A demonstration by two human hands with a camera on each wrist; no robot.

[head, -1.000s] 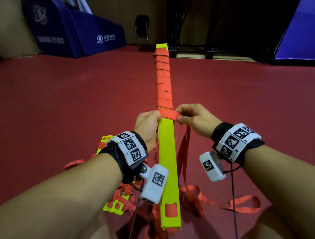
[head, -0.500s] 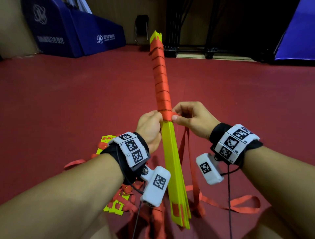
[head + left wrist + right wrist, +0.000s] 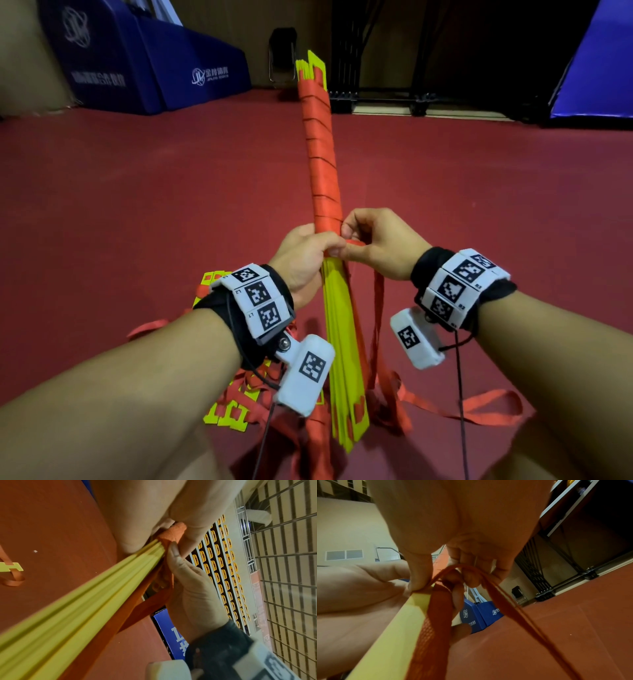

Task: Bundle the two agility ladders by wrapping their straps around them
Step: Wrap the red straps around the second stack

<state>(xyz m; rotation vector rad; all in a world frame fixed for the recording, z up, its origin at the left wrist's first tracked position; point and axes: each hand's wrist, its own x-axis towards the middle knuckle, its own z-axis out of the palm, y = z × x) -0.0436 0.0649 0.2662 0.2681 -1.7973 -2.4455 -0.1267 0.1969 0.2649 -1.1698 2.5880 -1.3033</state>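
Standing on end: the bundle of yellow ladder rungs rises from the red floor between the two forearms, leaning slightly away from the person, its lower ends fanned apart.
Wrapped part: the orange strap winds in close overlapping turns from near the top of the bundle down to the hands; bare yellow tips stick out above the top turn.
Unwrapped part: below the hands the yellow rungs are uncovered, and loose strap hangs beside them and lies in loops on the floor to the right.
Left hand: fingers curled round the bundle just under the lowest turn, gripping rungs and strap together; the thumb lies across the front.
Right hand: thumb and fingertips pinch the strap at the bundle's right edge, touching the left hand; in the right wrist view the strap loops over the curled fingers and runs down in two strands.
Second ladder: a loose heap of yellow rungs and orange strap on the floor behind the left wrist, unbundled.
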